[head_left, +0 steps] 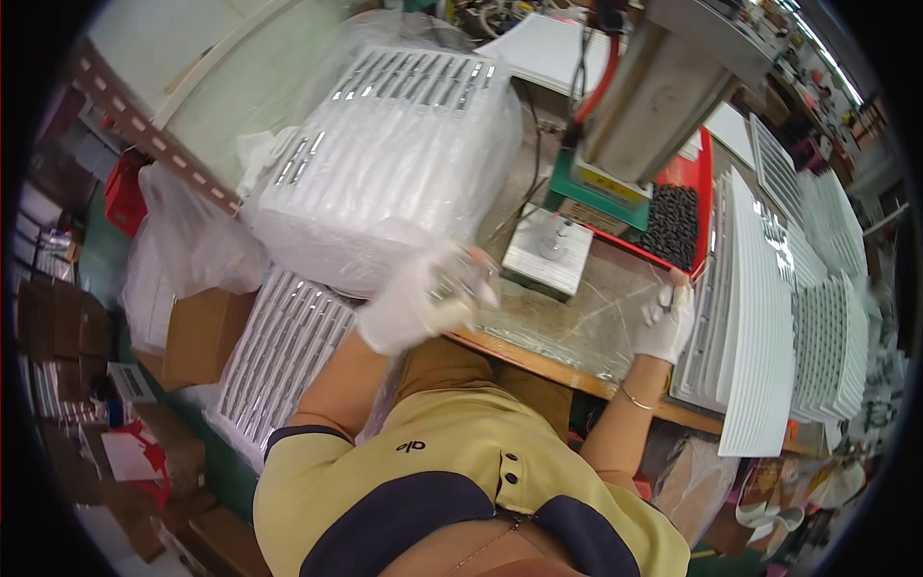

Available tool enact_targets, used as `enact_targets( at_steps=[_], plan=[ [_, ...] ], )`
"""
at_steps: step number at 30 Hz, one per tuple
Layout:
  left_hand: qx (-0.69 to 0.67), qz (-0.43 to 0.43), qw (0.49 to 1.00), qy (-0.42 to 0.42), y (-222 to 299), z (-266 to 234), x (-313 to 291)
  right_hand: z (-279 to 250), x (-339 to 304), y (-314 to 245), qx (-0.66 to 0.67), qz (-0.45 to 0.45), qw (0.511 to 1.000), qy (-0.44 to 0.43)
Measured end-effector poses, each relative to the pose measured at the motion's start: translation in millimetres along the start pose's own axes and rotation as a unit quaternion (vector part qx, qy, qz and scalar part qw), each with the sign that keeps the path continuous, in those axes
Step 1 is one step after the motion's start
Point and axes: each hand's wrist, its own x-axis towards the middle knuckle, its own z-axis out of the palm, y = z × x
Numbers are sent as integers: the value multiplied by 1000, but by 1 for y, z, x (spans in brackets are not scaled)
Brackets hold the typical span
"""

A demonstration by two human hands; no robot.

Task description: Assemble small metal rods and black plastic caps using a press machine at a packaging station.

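My left hand (418,303), in a white glove with bare fingertips, is smeared by motion beside the plastic-wrapped stack. A small shiny part (452,277) shows among its closed fingers; its kind is too blurred to tell. At the front corner of a red tray (709,207), my right hand (668,319), also gloved, has its fingers curled together; whatever they hold is hidden. Black small parts (670,226) fill the tray's near end. Between my hands stands a press with a metal cylinder (639,106). In front of it, a white block (548,248) carries a clear round piece (553,238).
A tall wrapped stack of white slatted panels (375,183) stands on the left, with more silvery panels (284,351) below it. White panels (755,327) lean in rows at the right. A cardboard box (204,337) is at far left. The wooden bench edge (538,361) runs before me.
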Motion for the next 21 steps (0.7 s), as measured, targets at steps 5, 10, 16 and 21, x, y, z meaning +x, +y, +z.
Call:
enact_targets(
  at_steps=[5, 10, 16, 21],
  plan=[
    [480, 54, 736, 474, 10, -139, 6, -33, 11, -2, -291, 27, 956, 2],
    [615, -180, 687, 341, -1, -240, 19, -41, 45, 5, -511, -191, 838, -32],
    [603, -165, 719, 304, -19, -280, 18, -18, 57, -17, -431, 74, 898, -41],
    [548, -116, 759, 333, -18, -247, 26, -45, 98, -11, -522, 104, 846, -23]
  ],
)
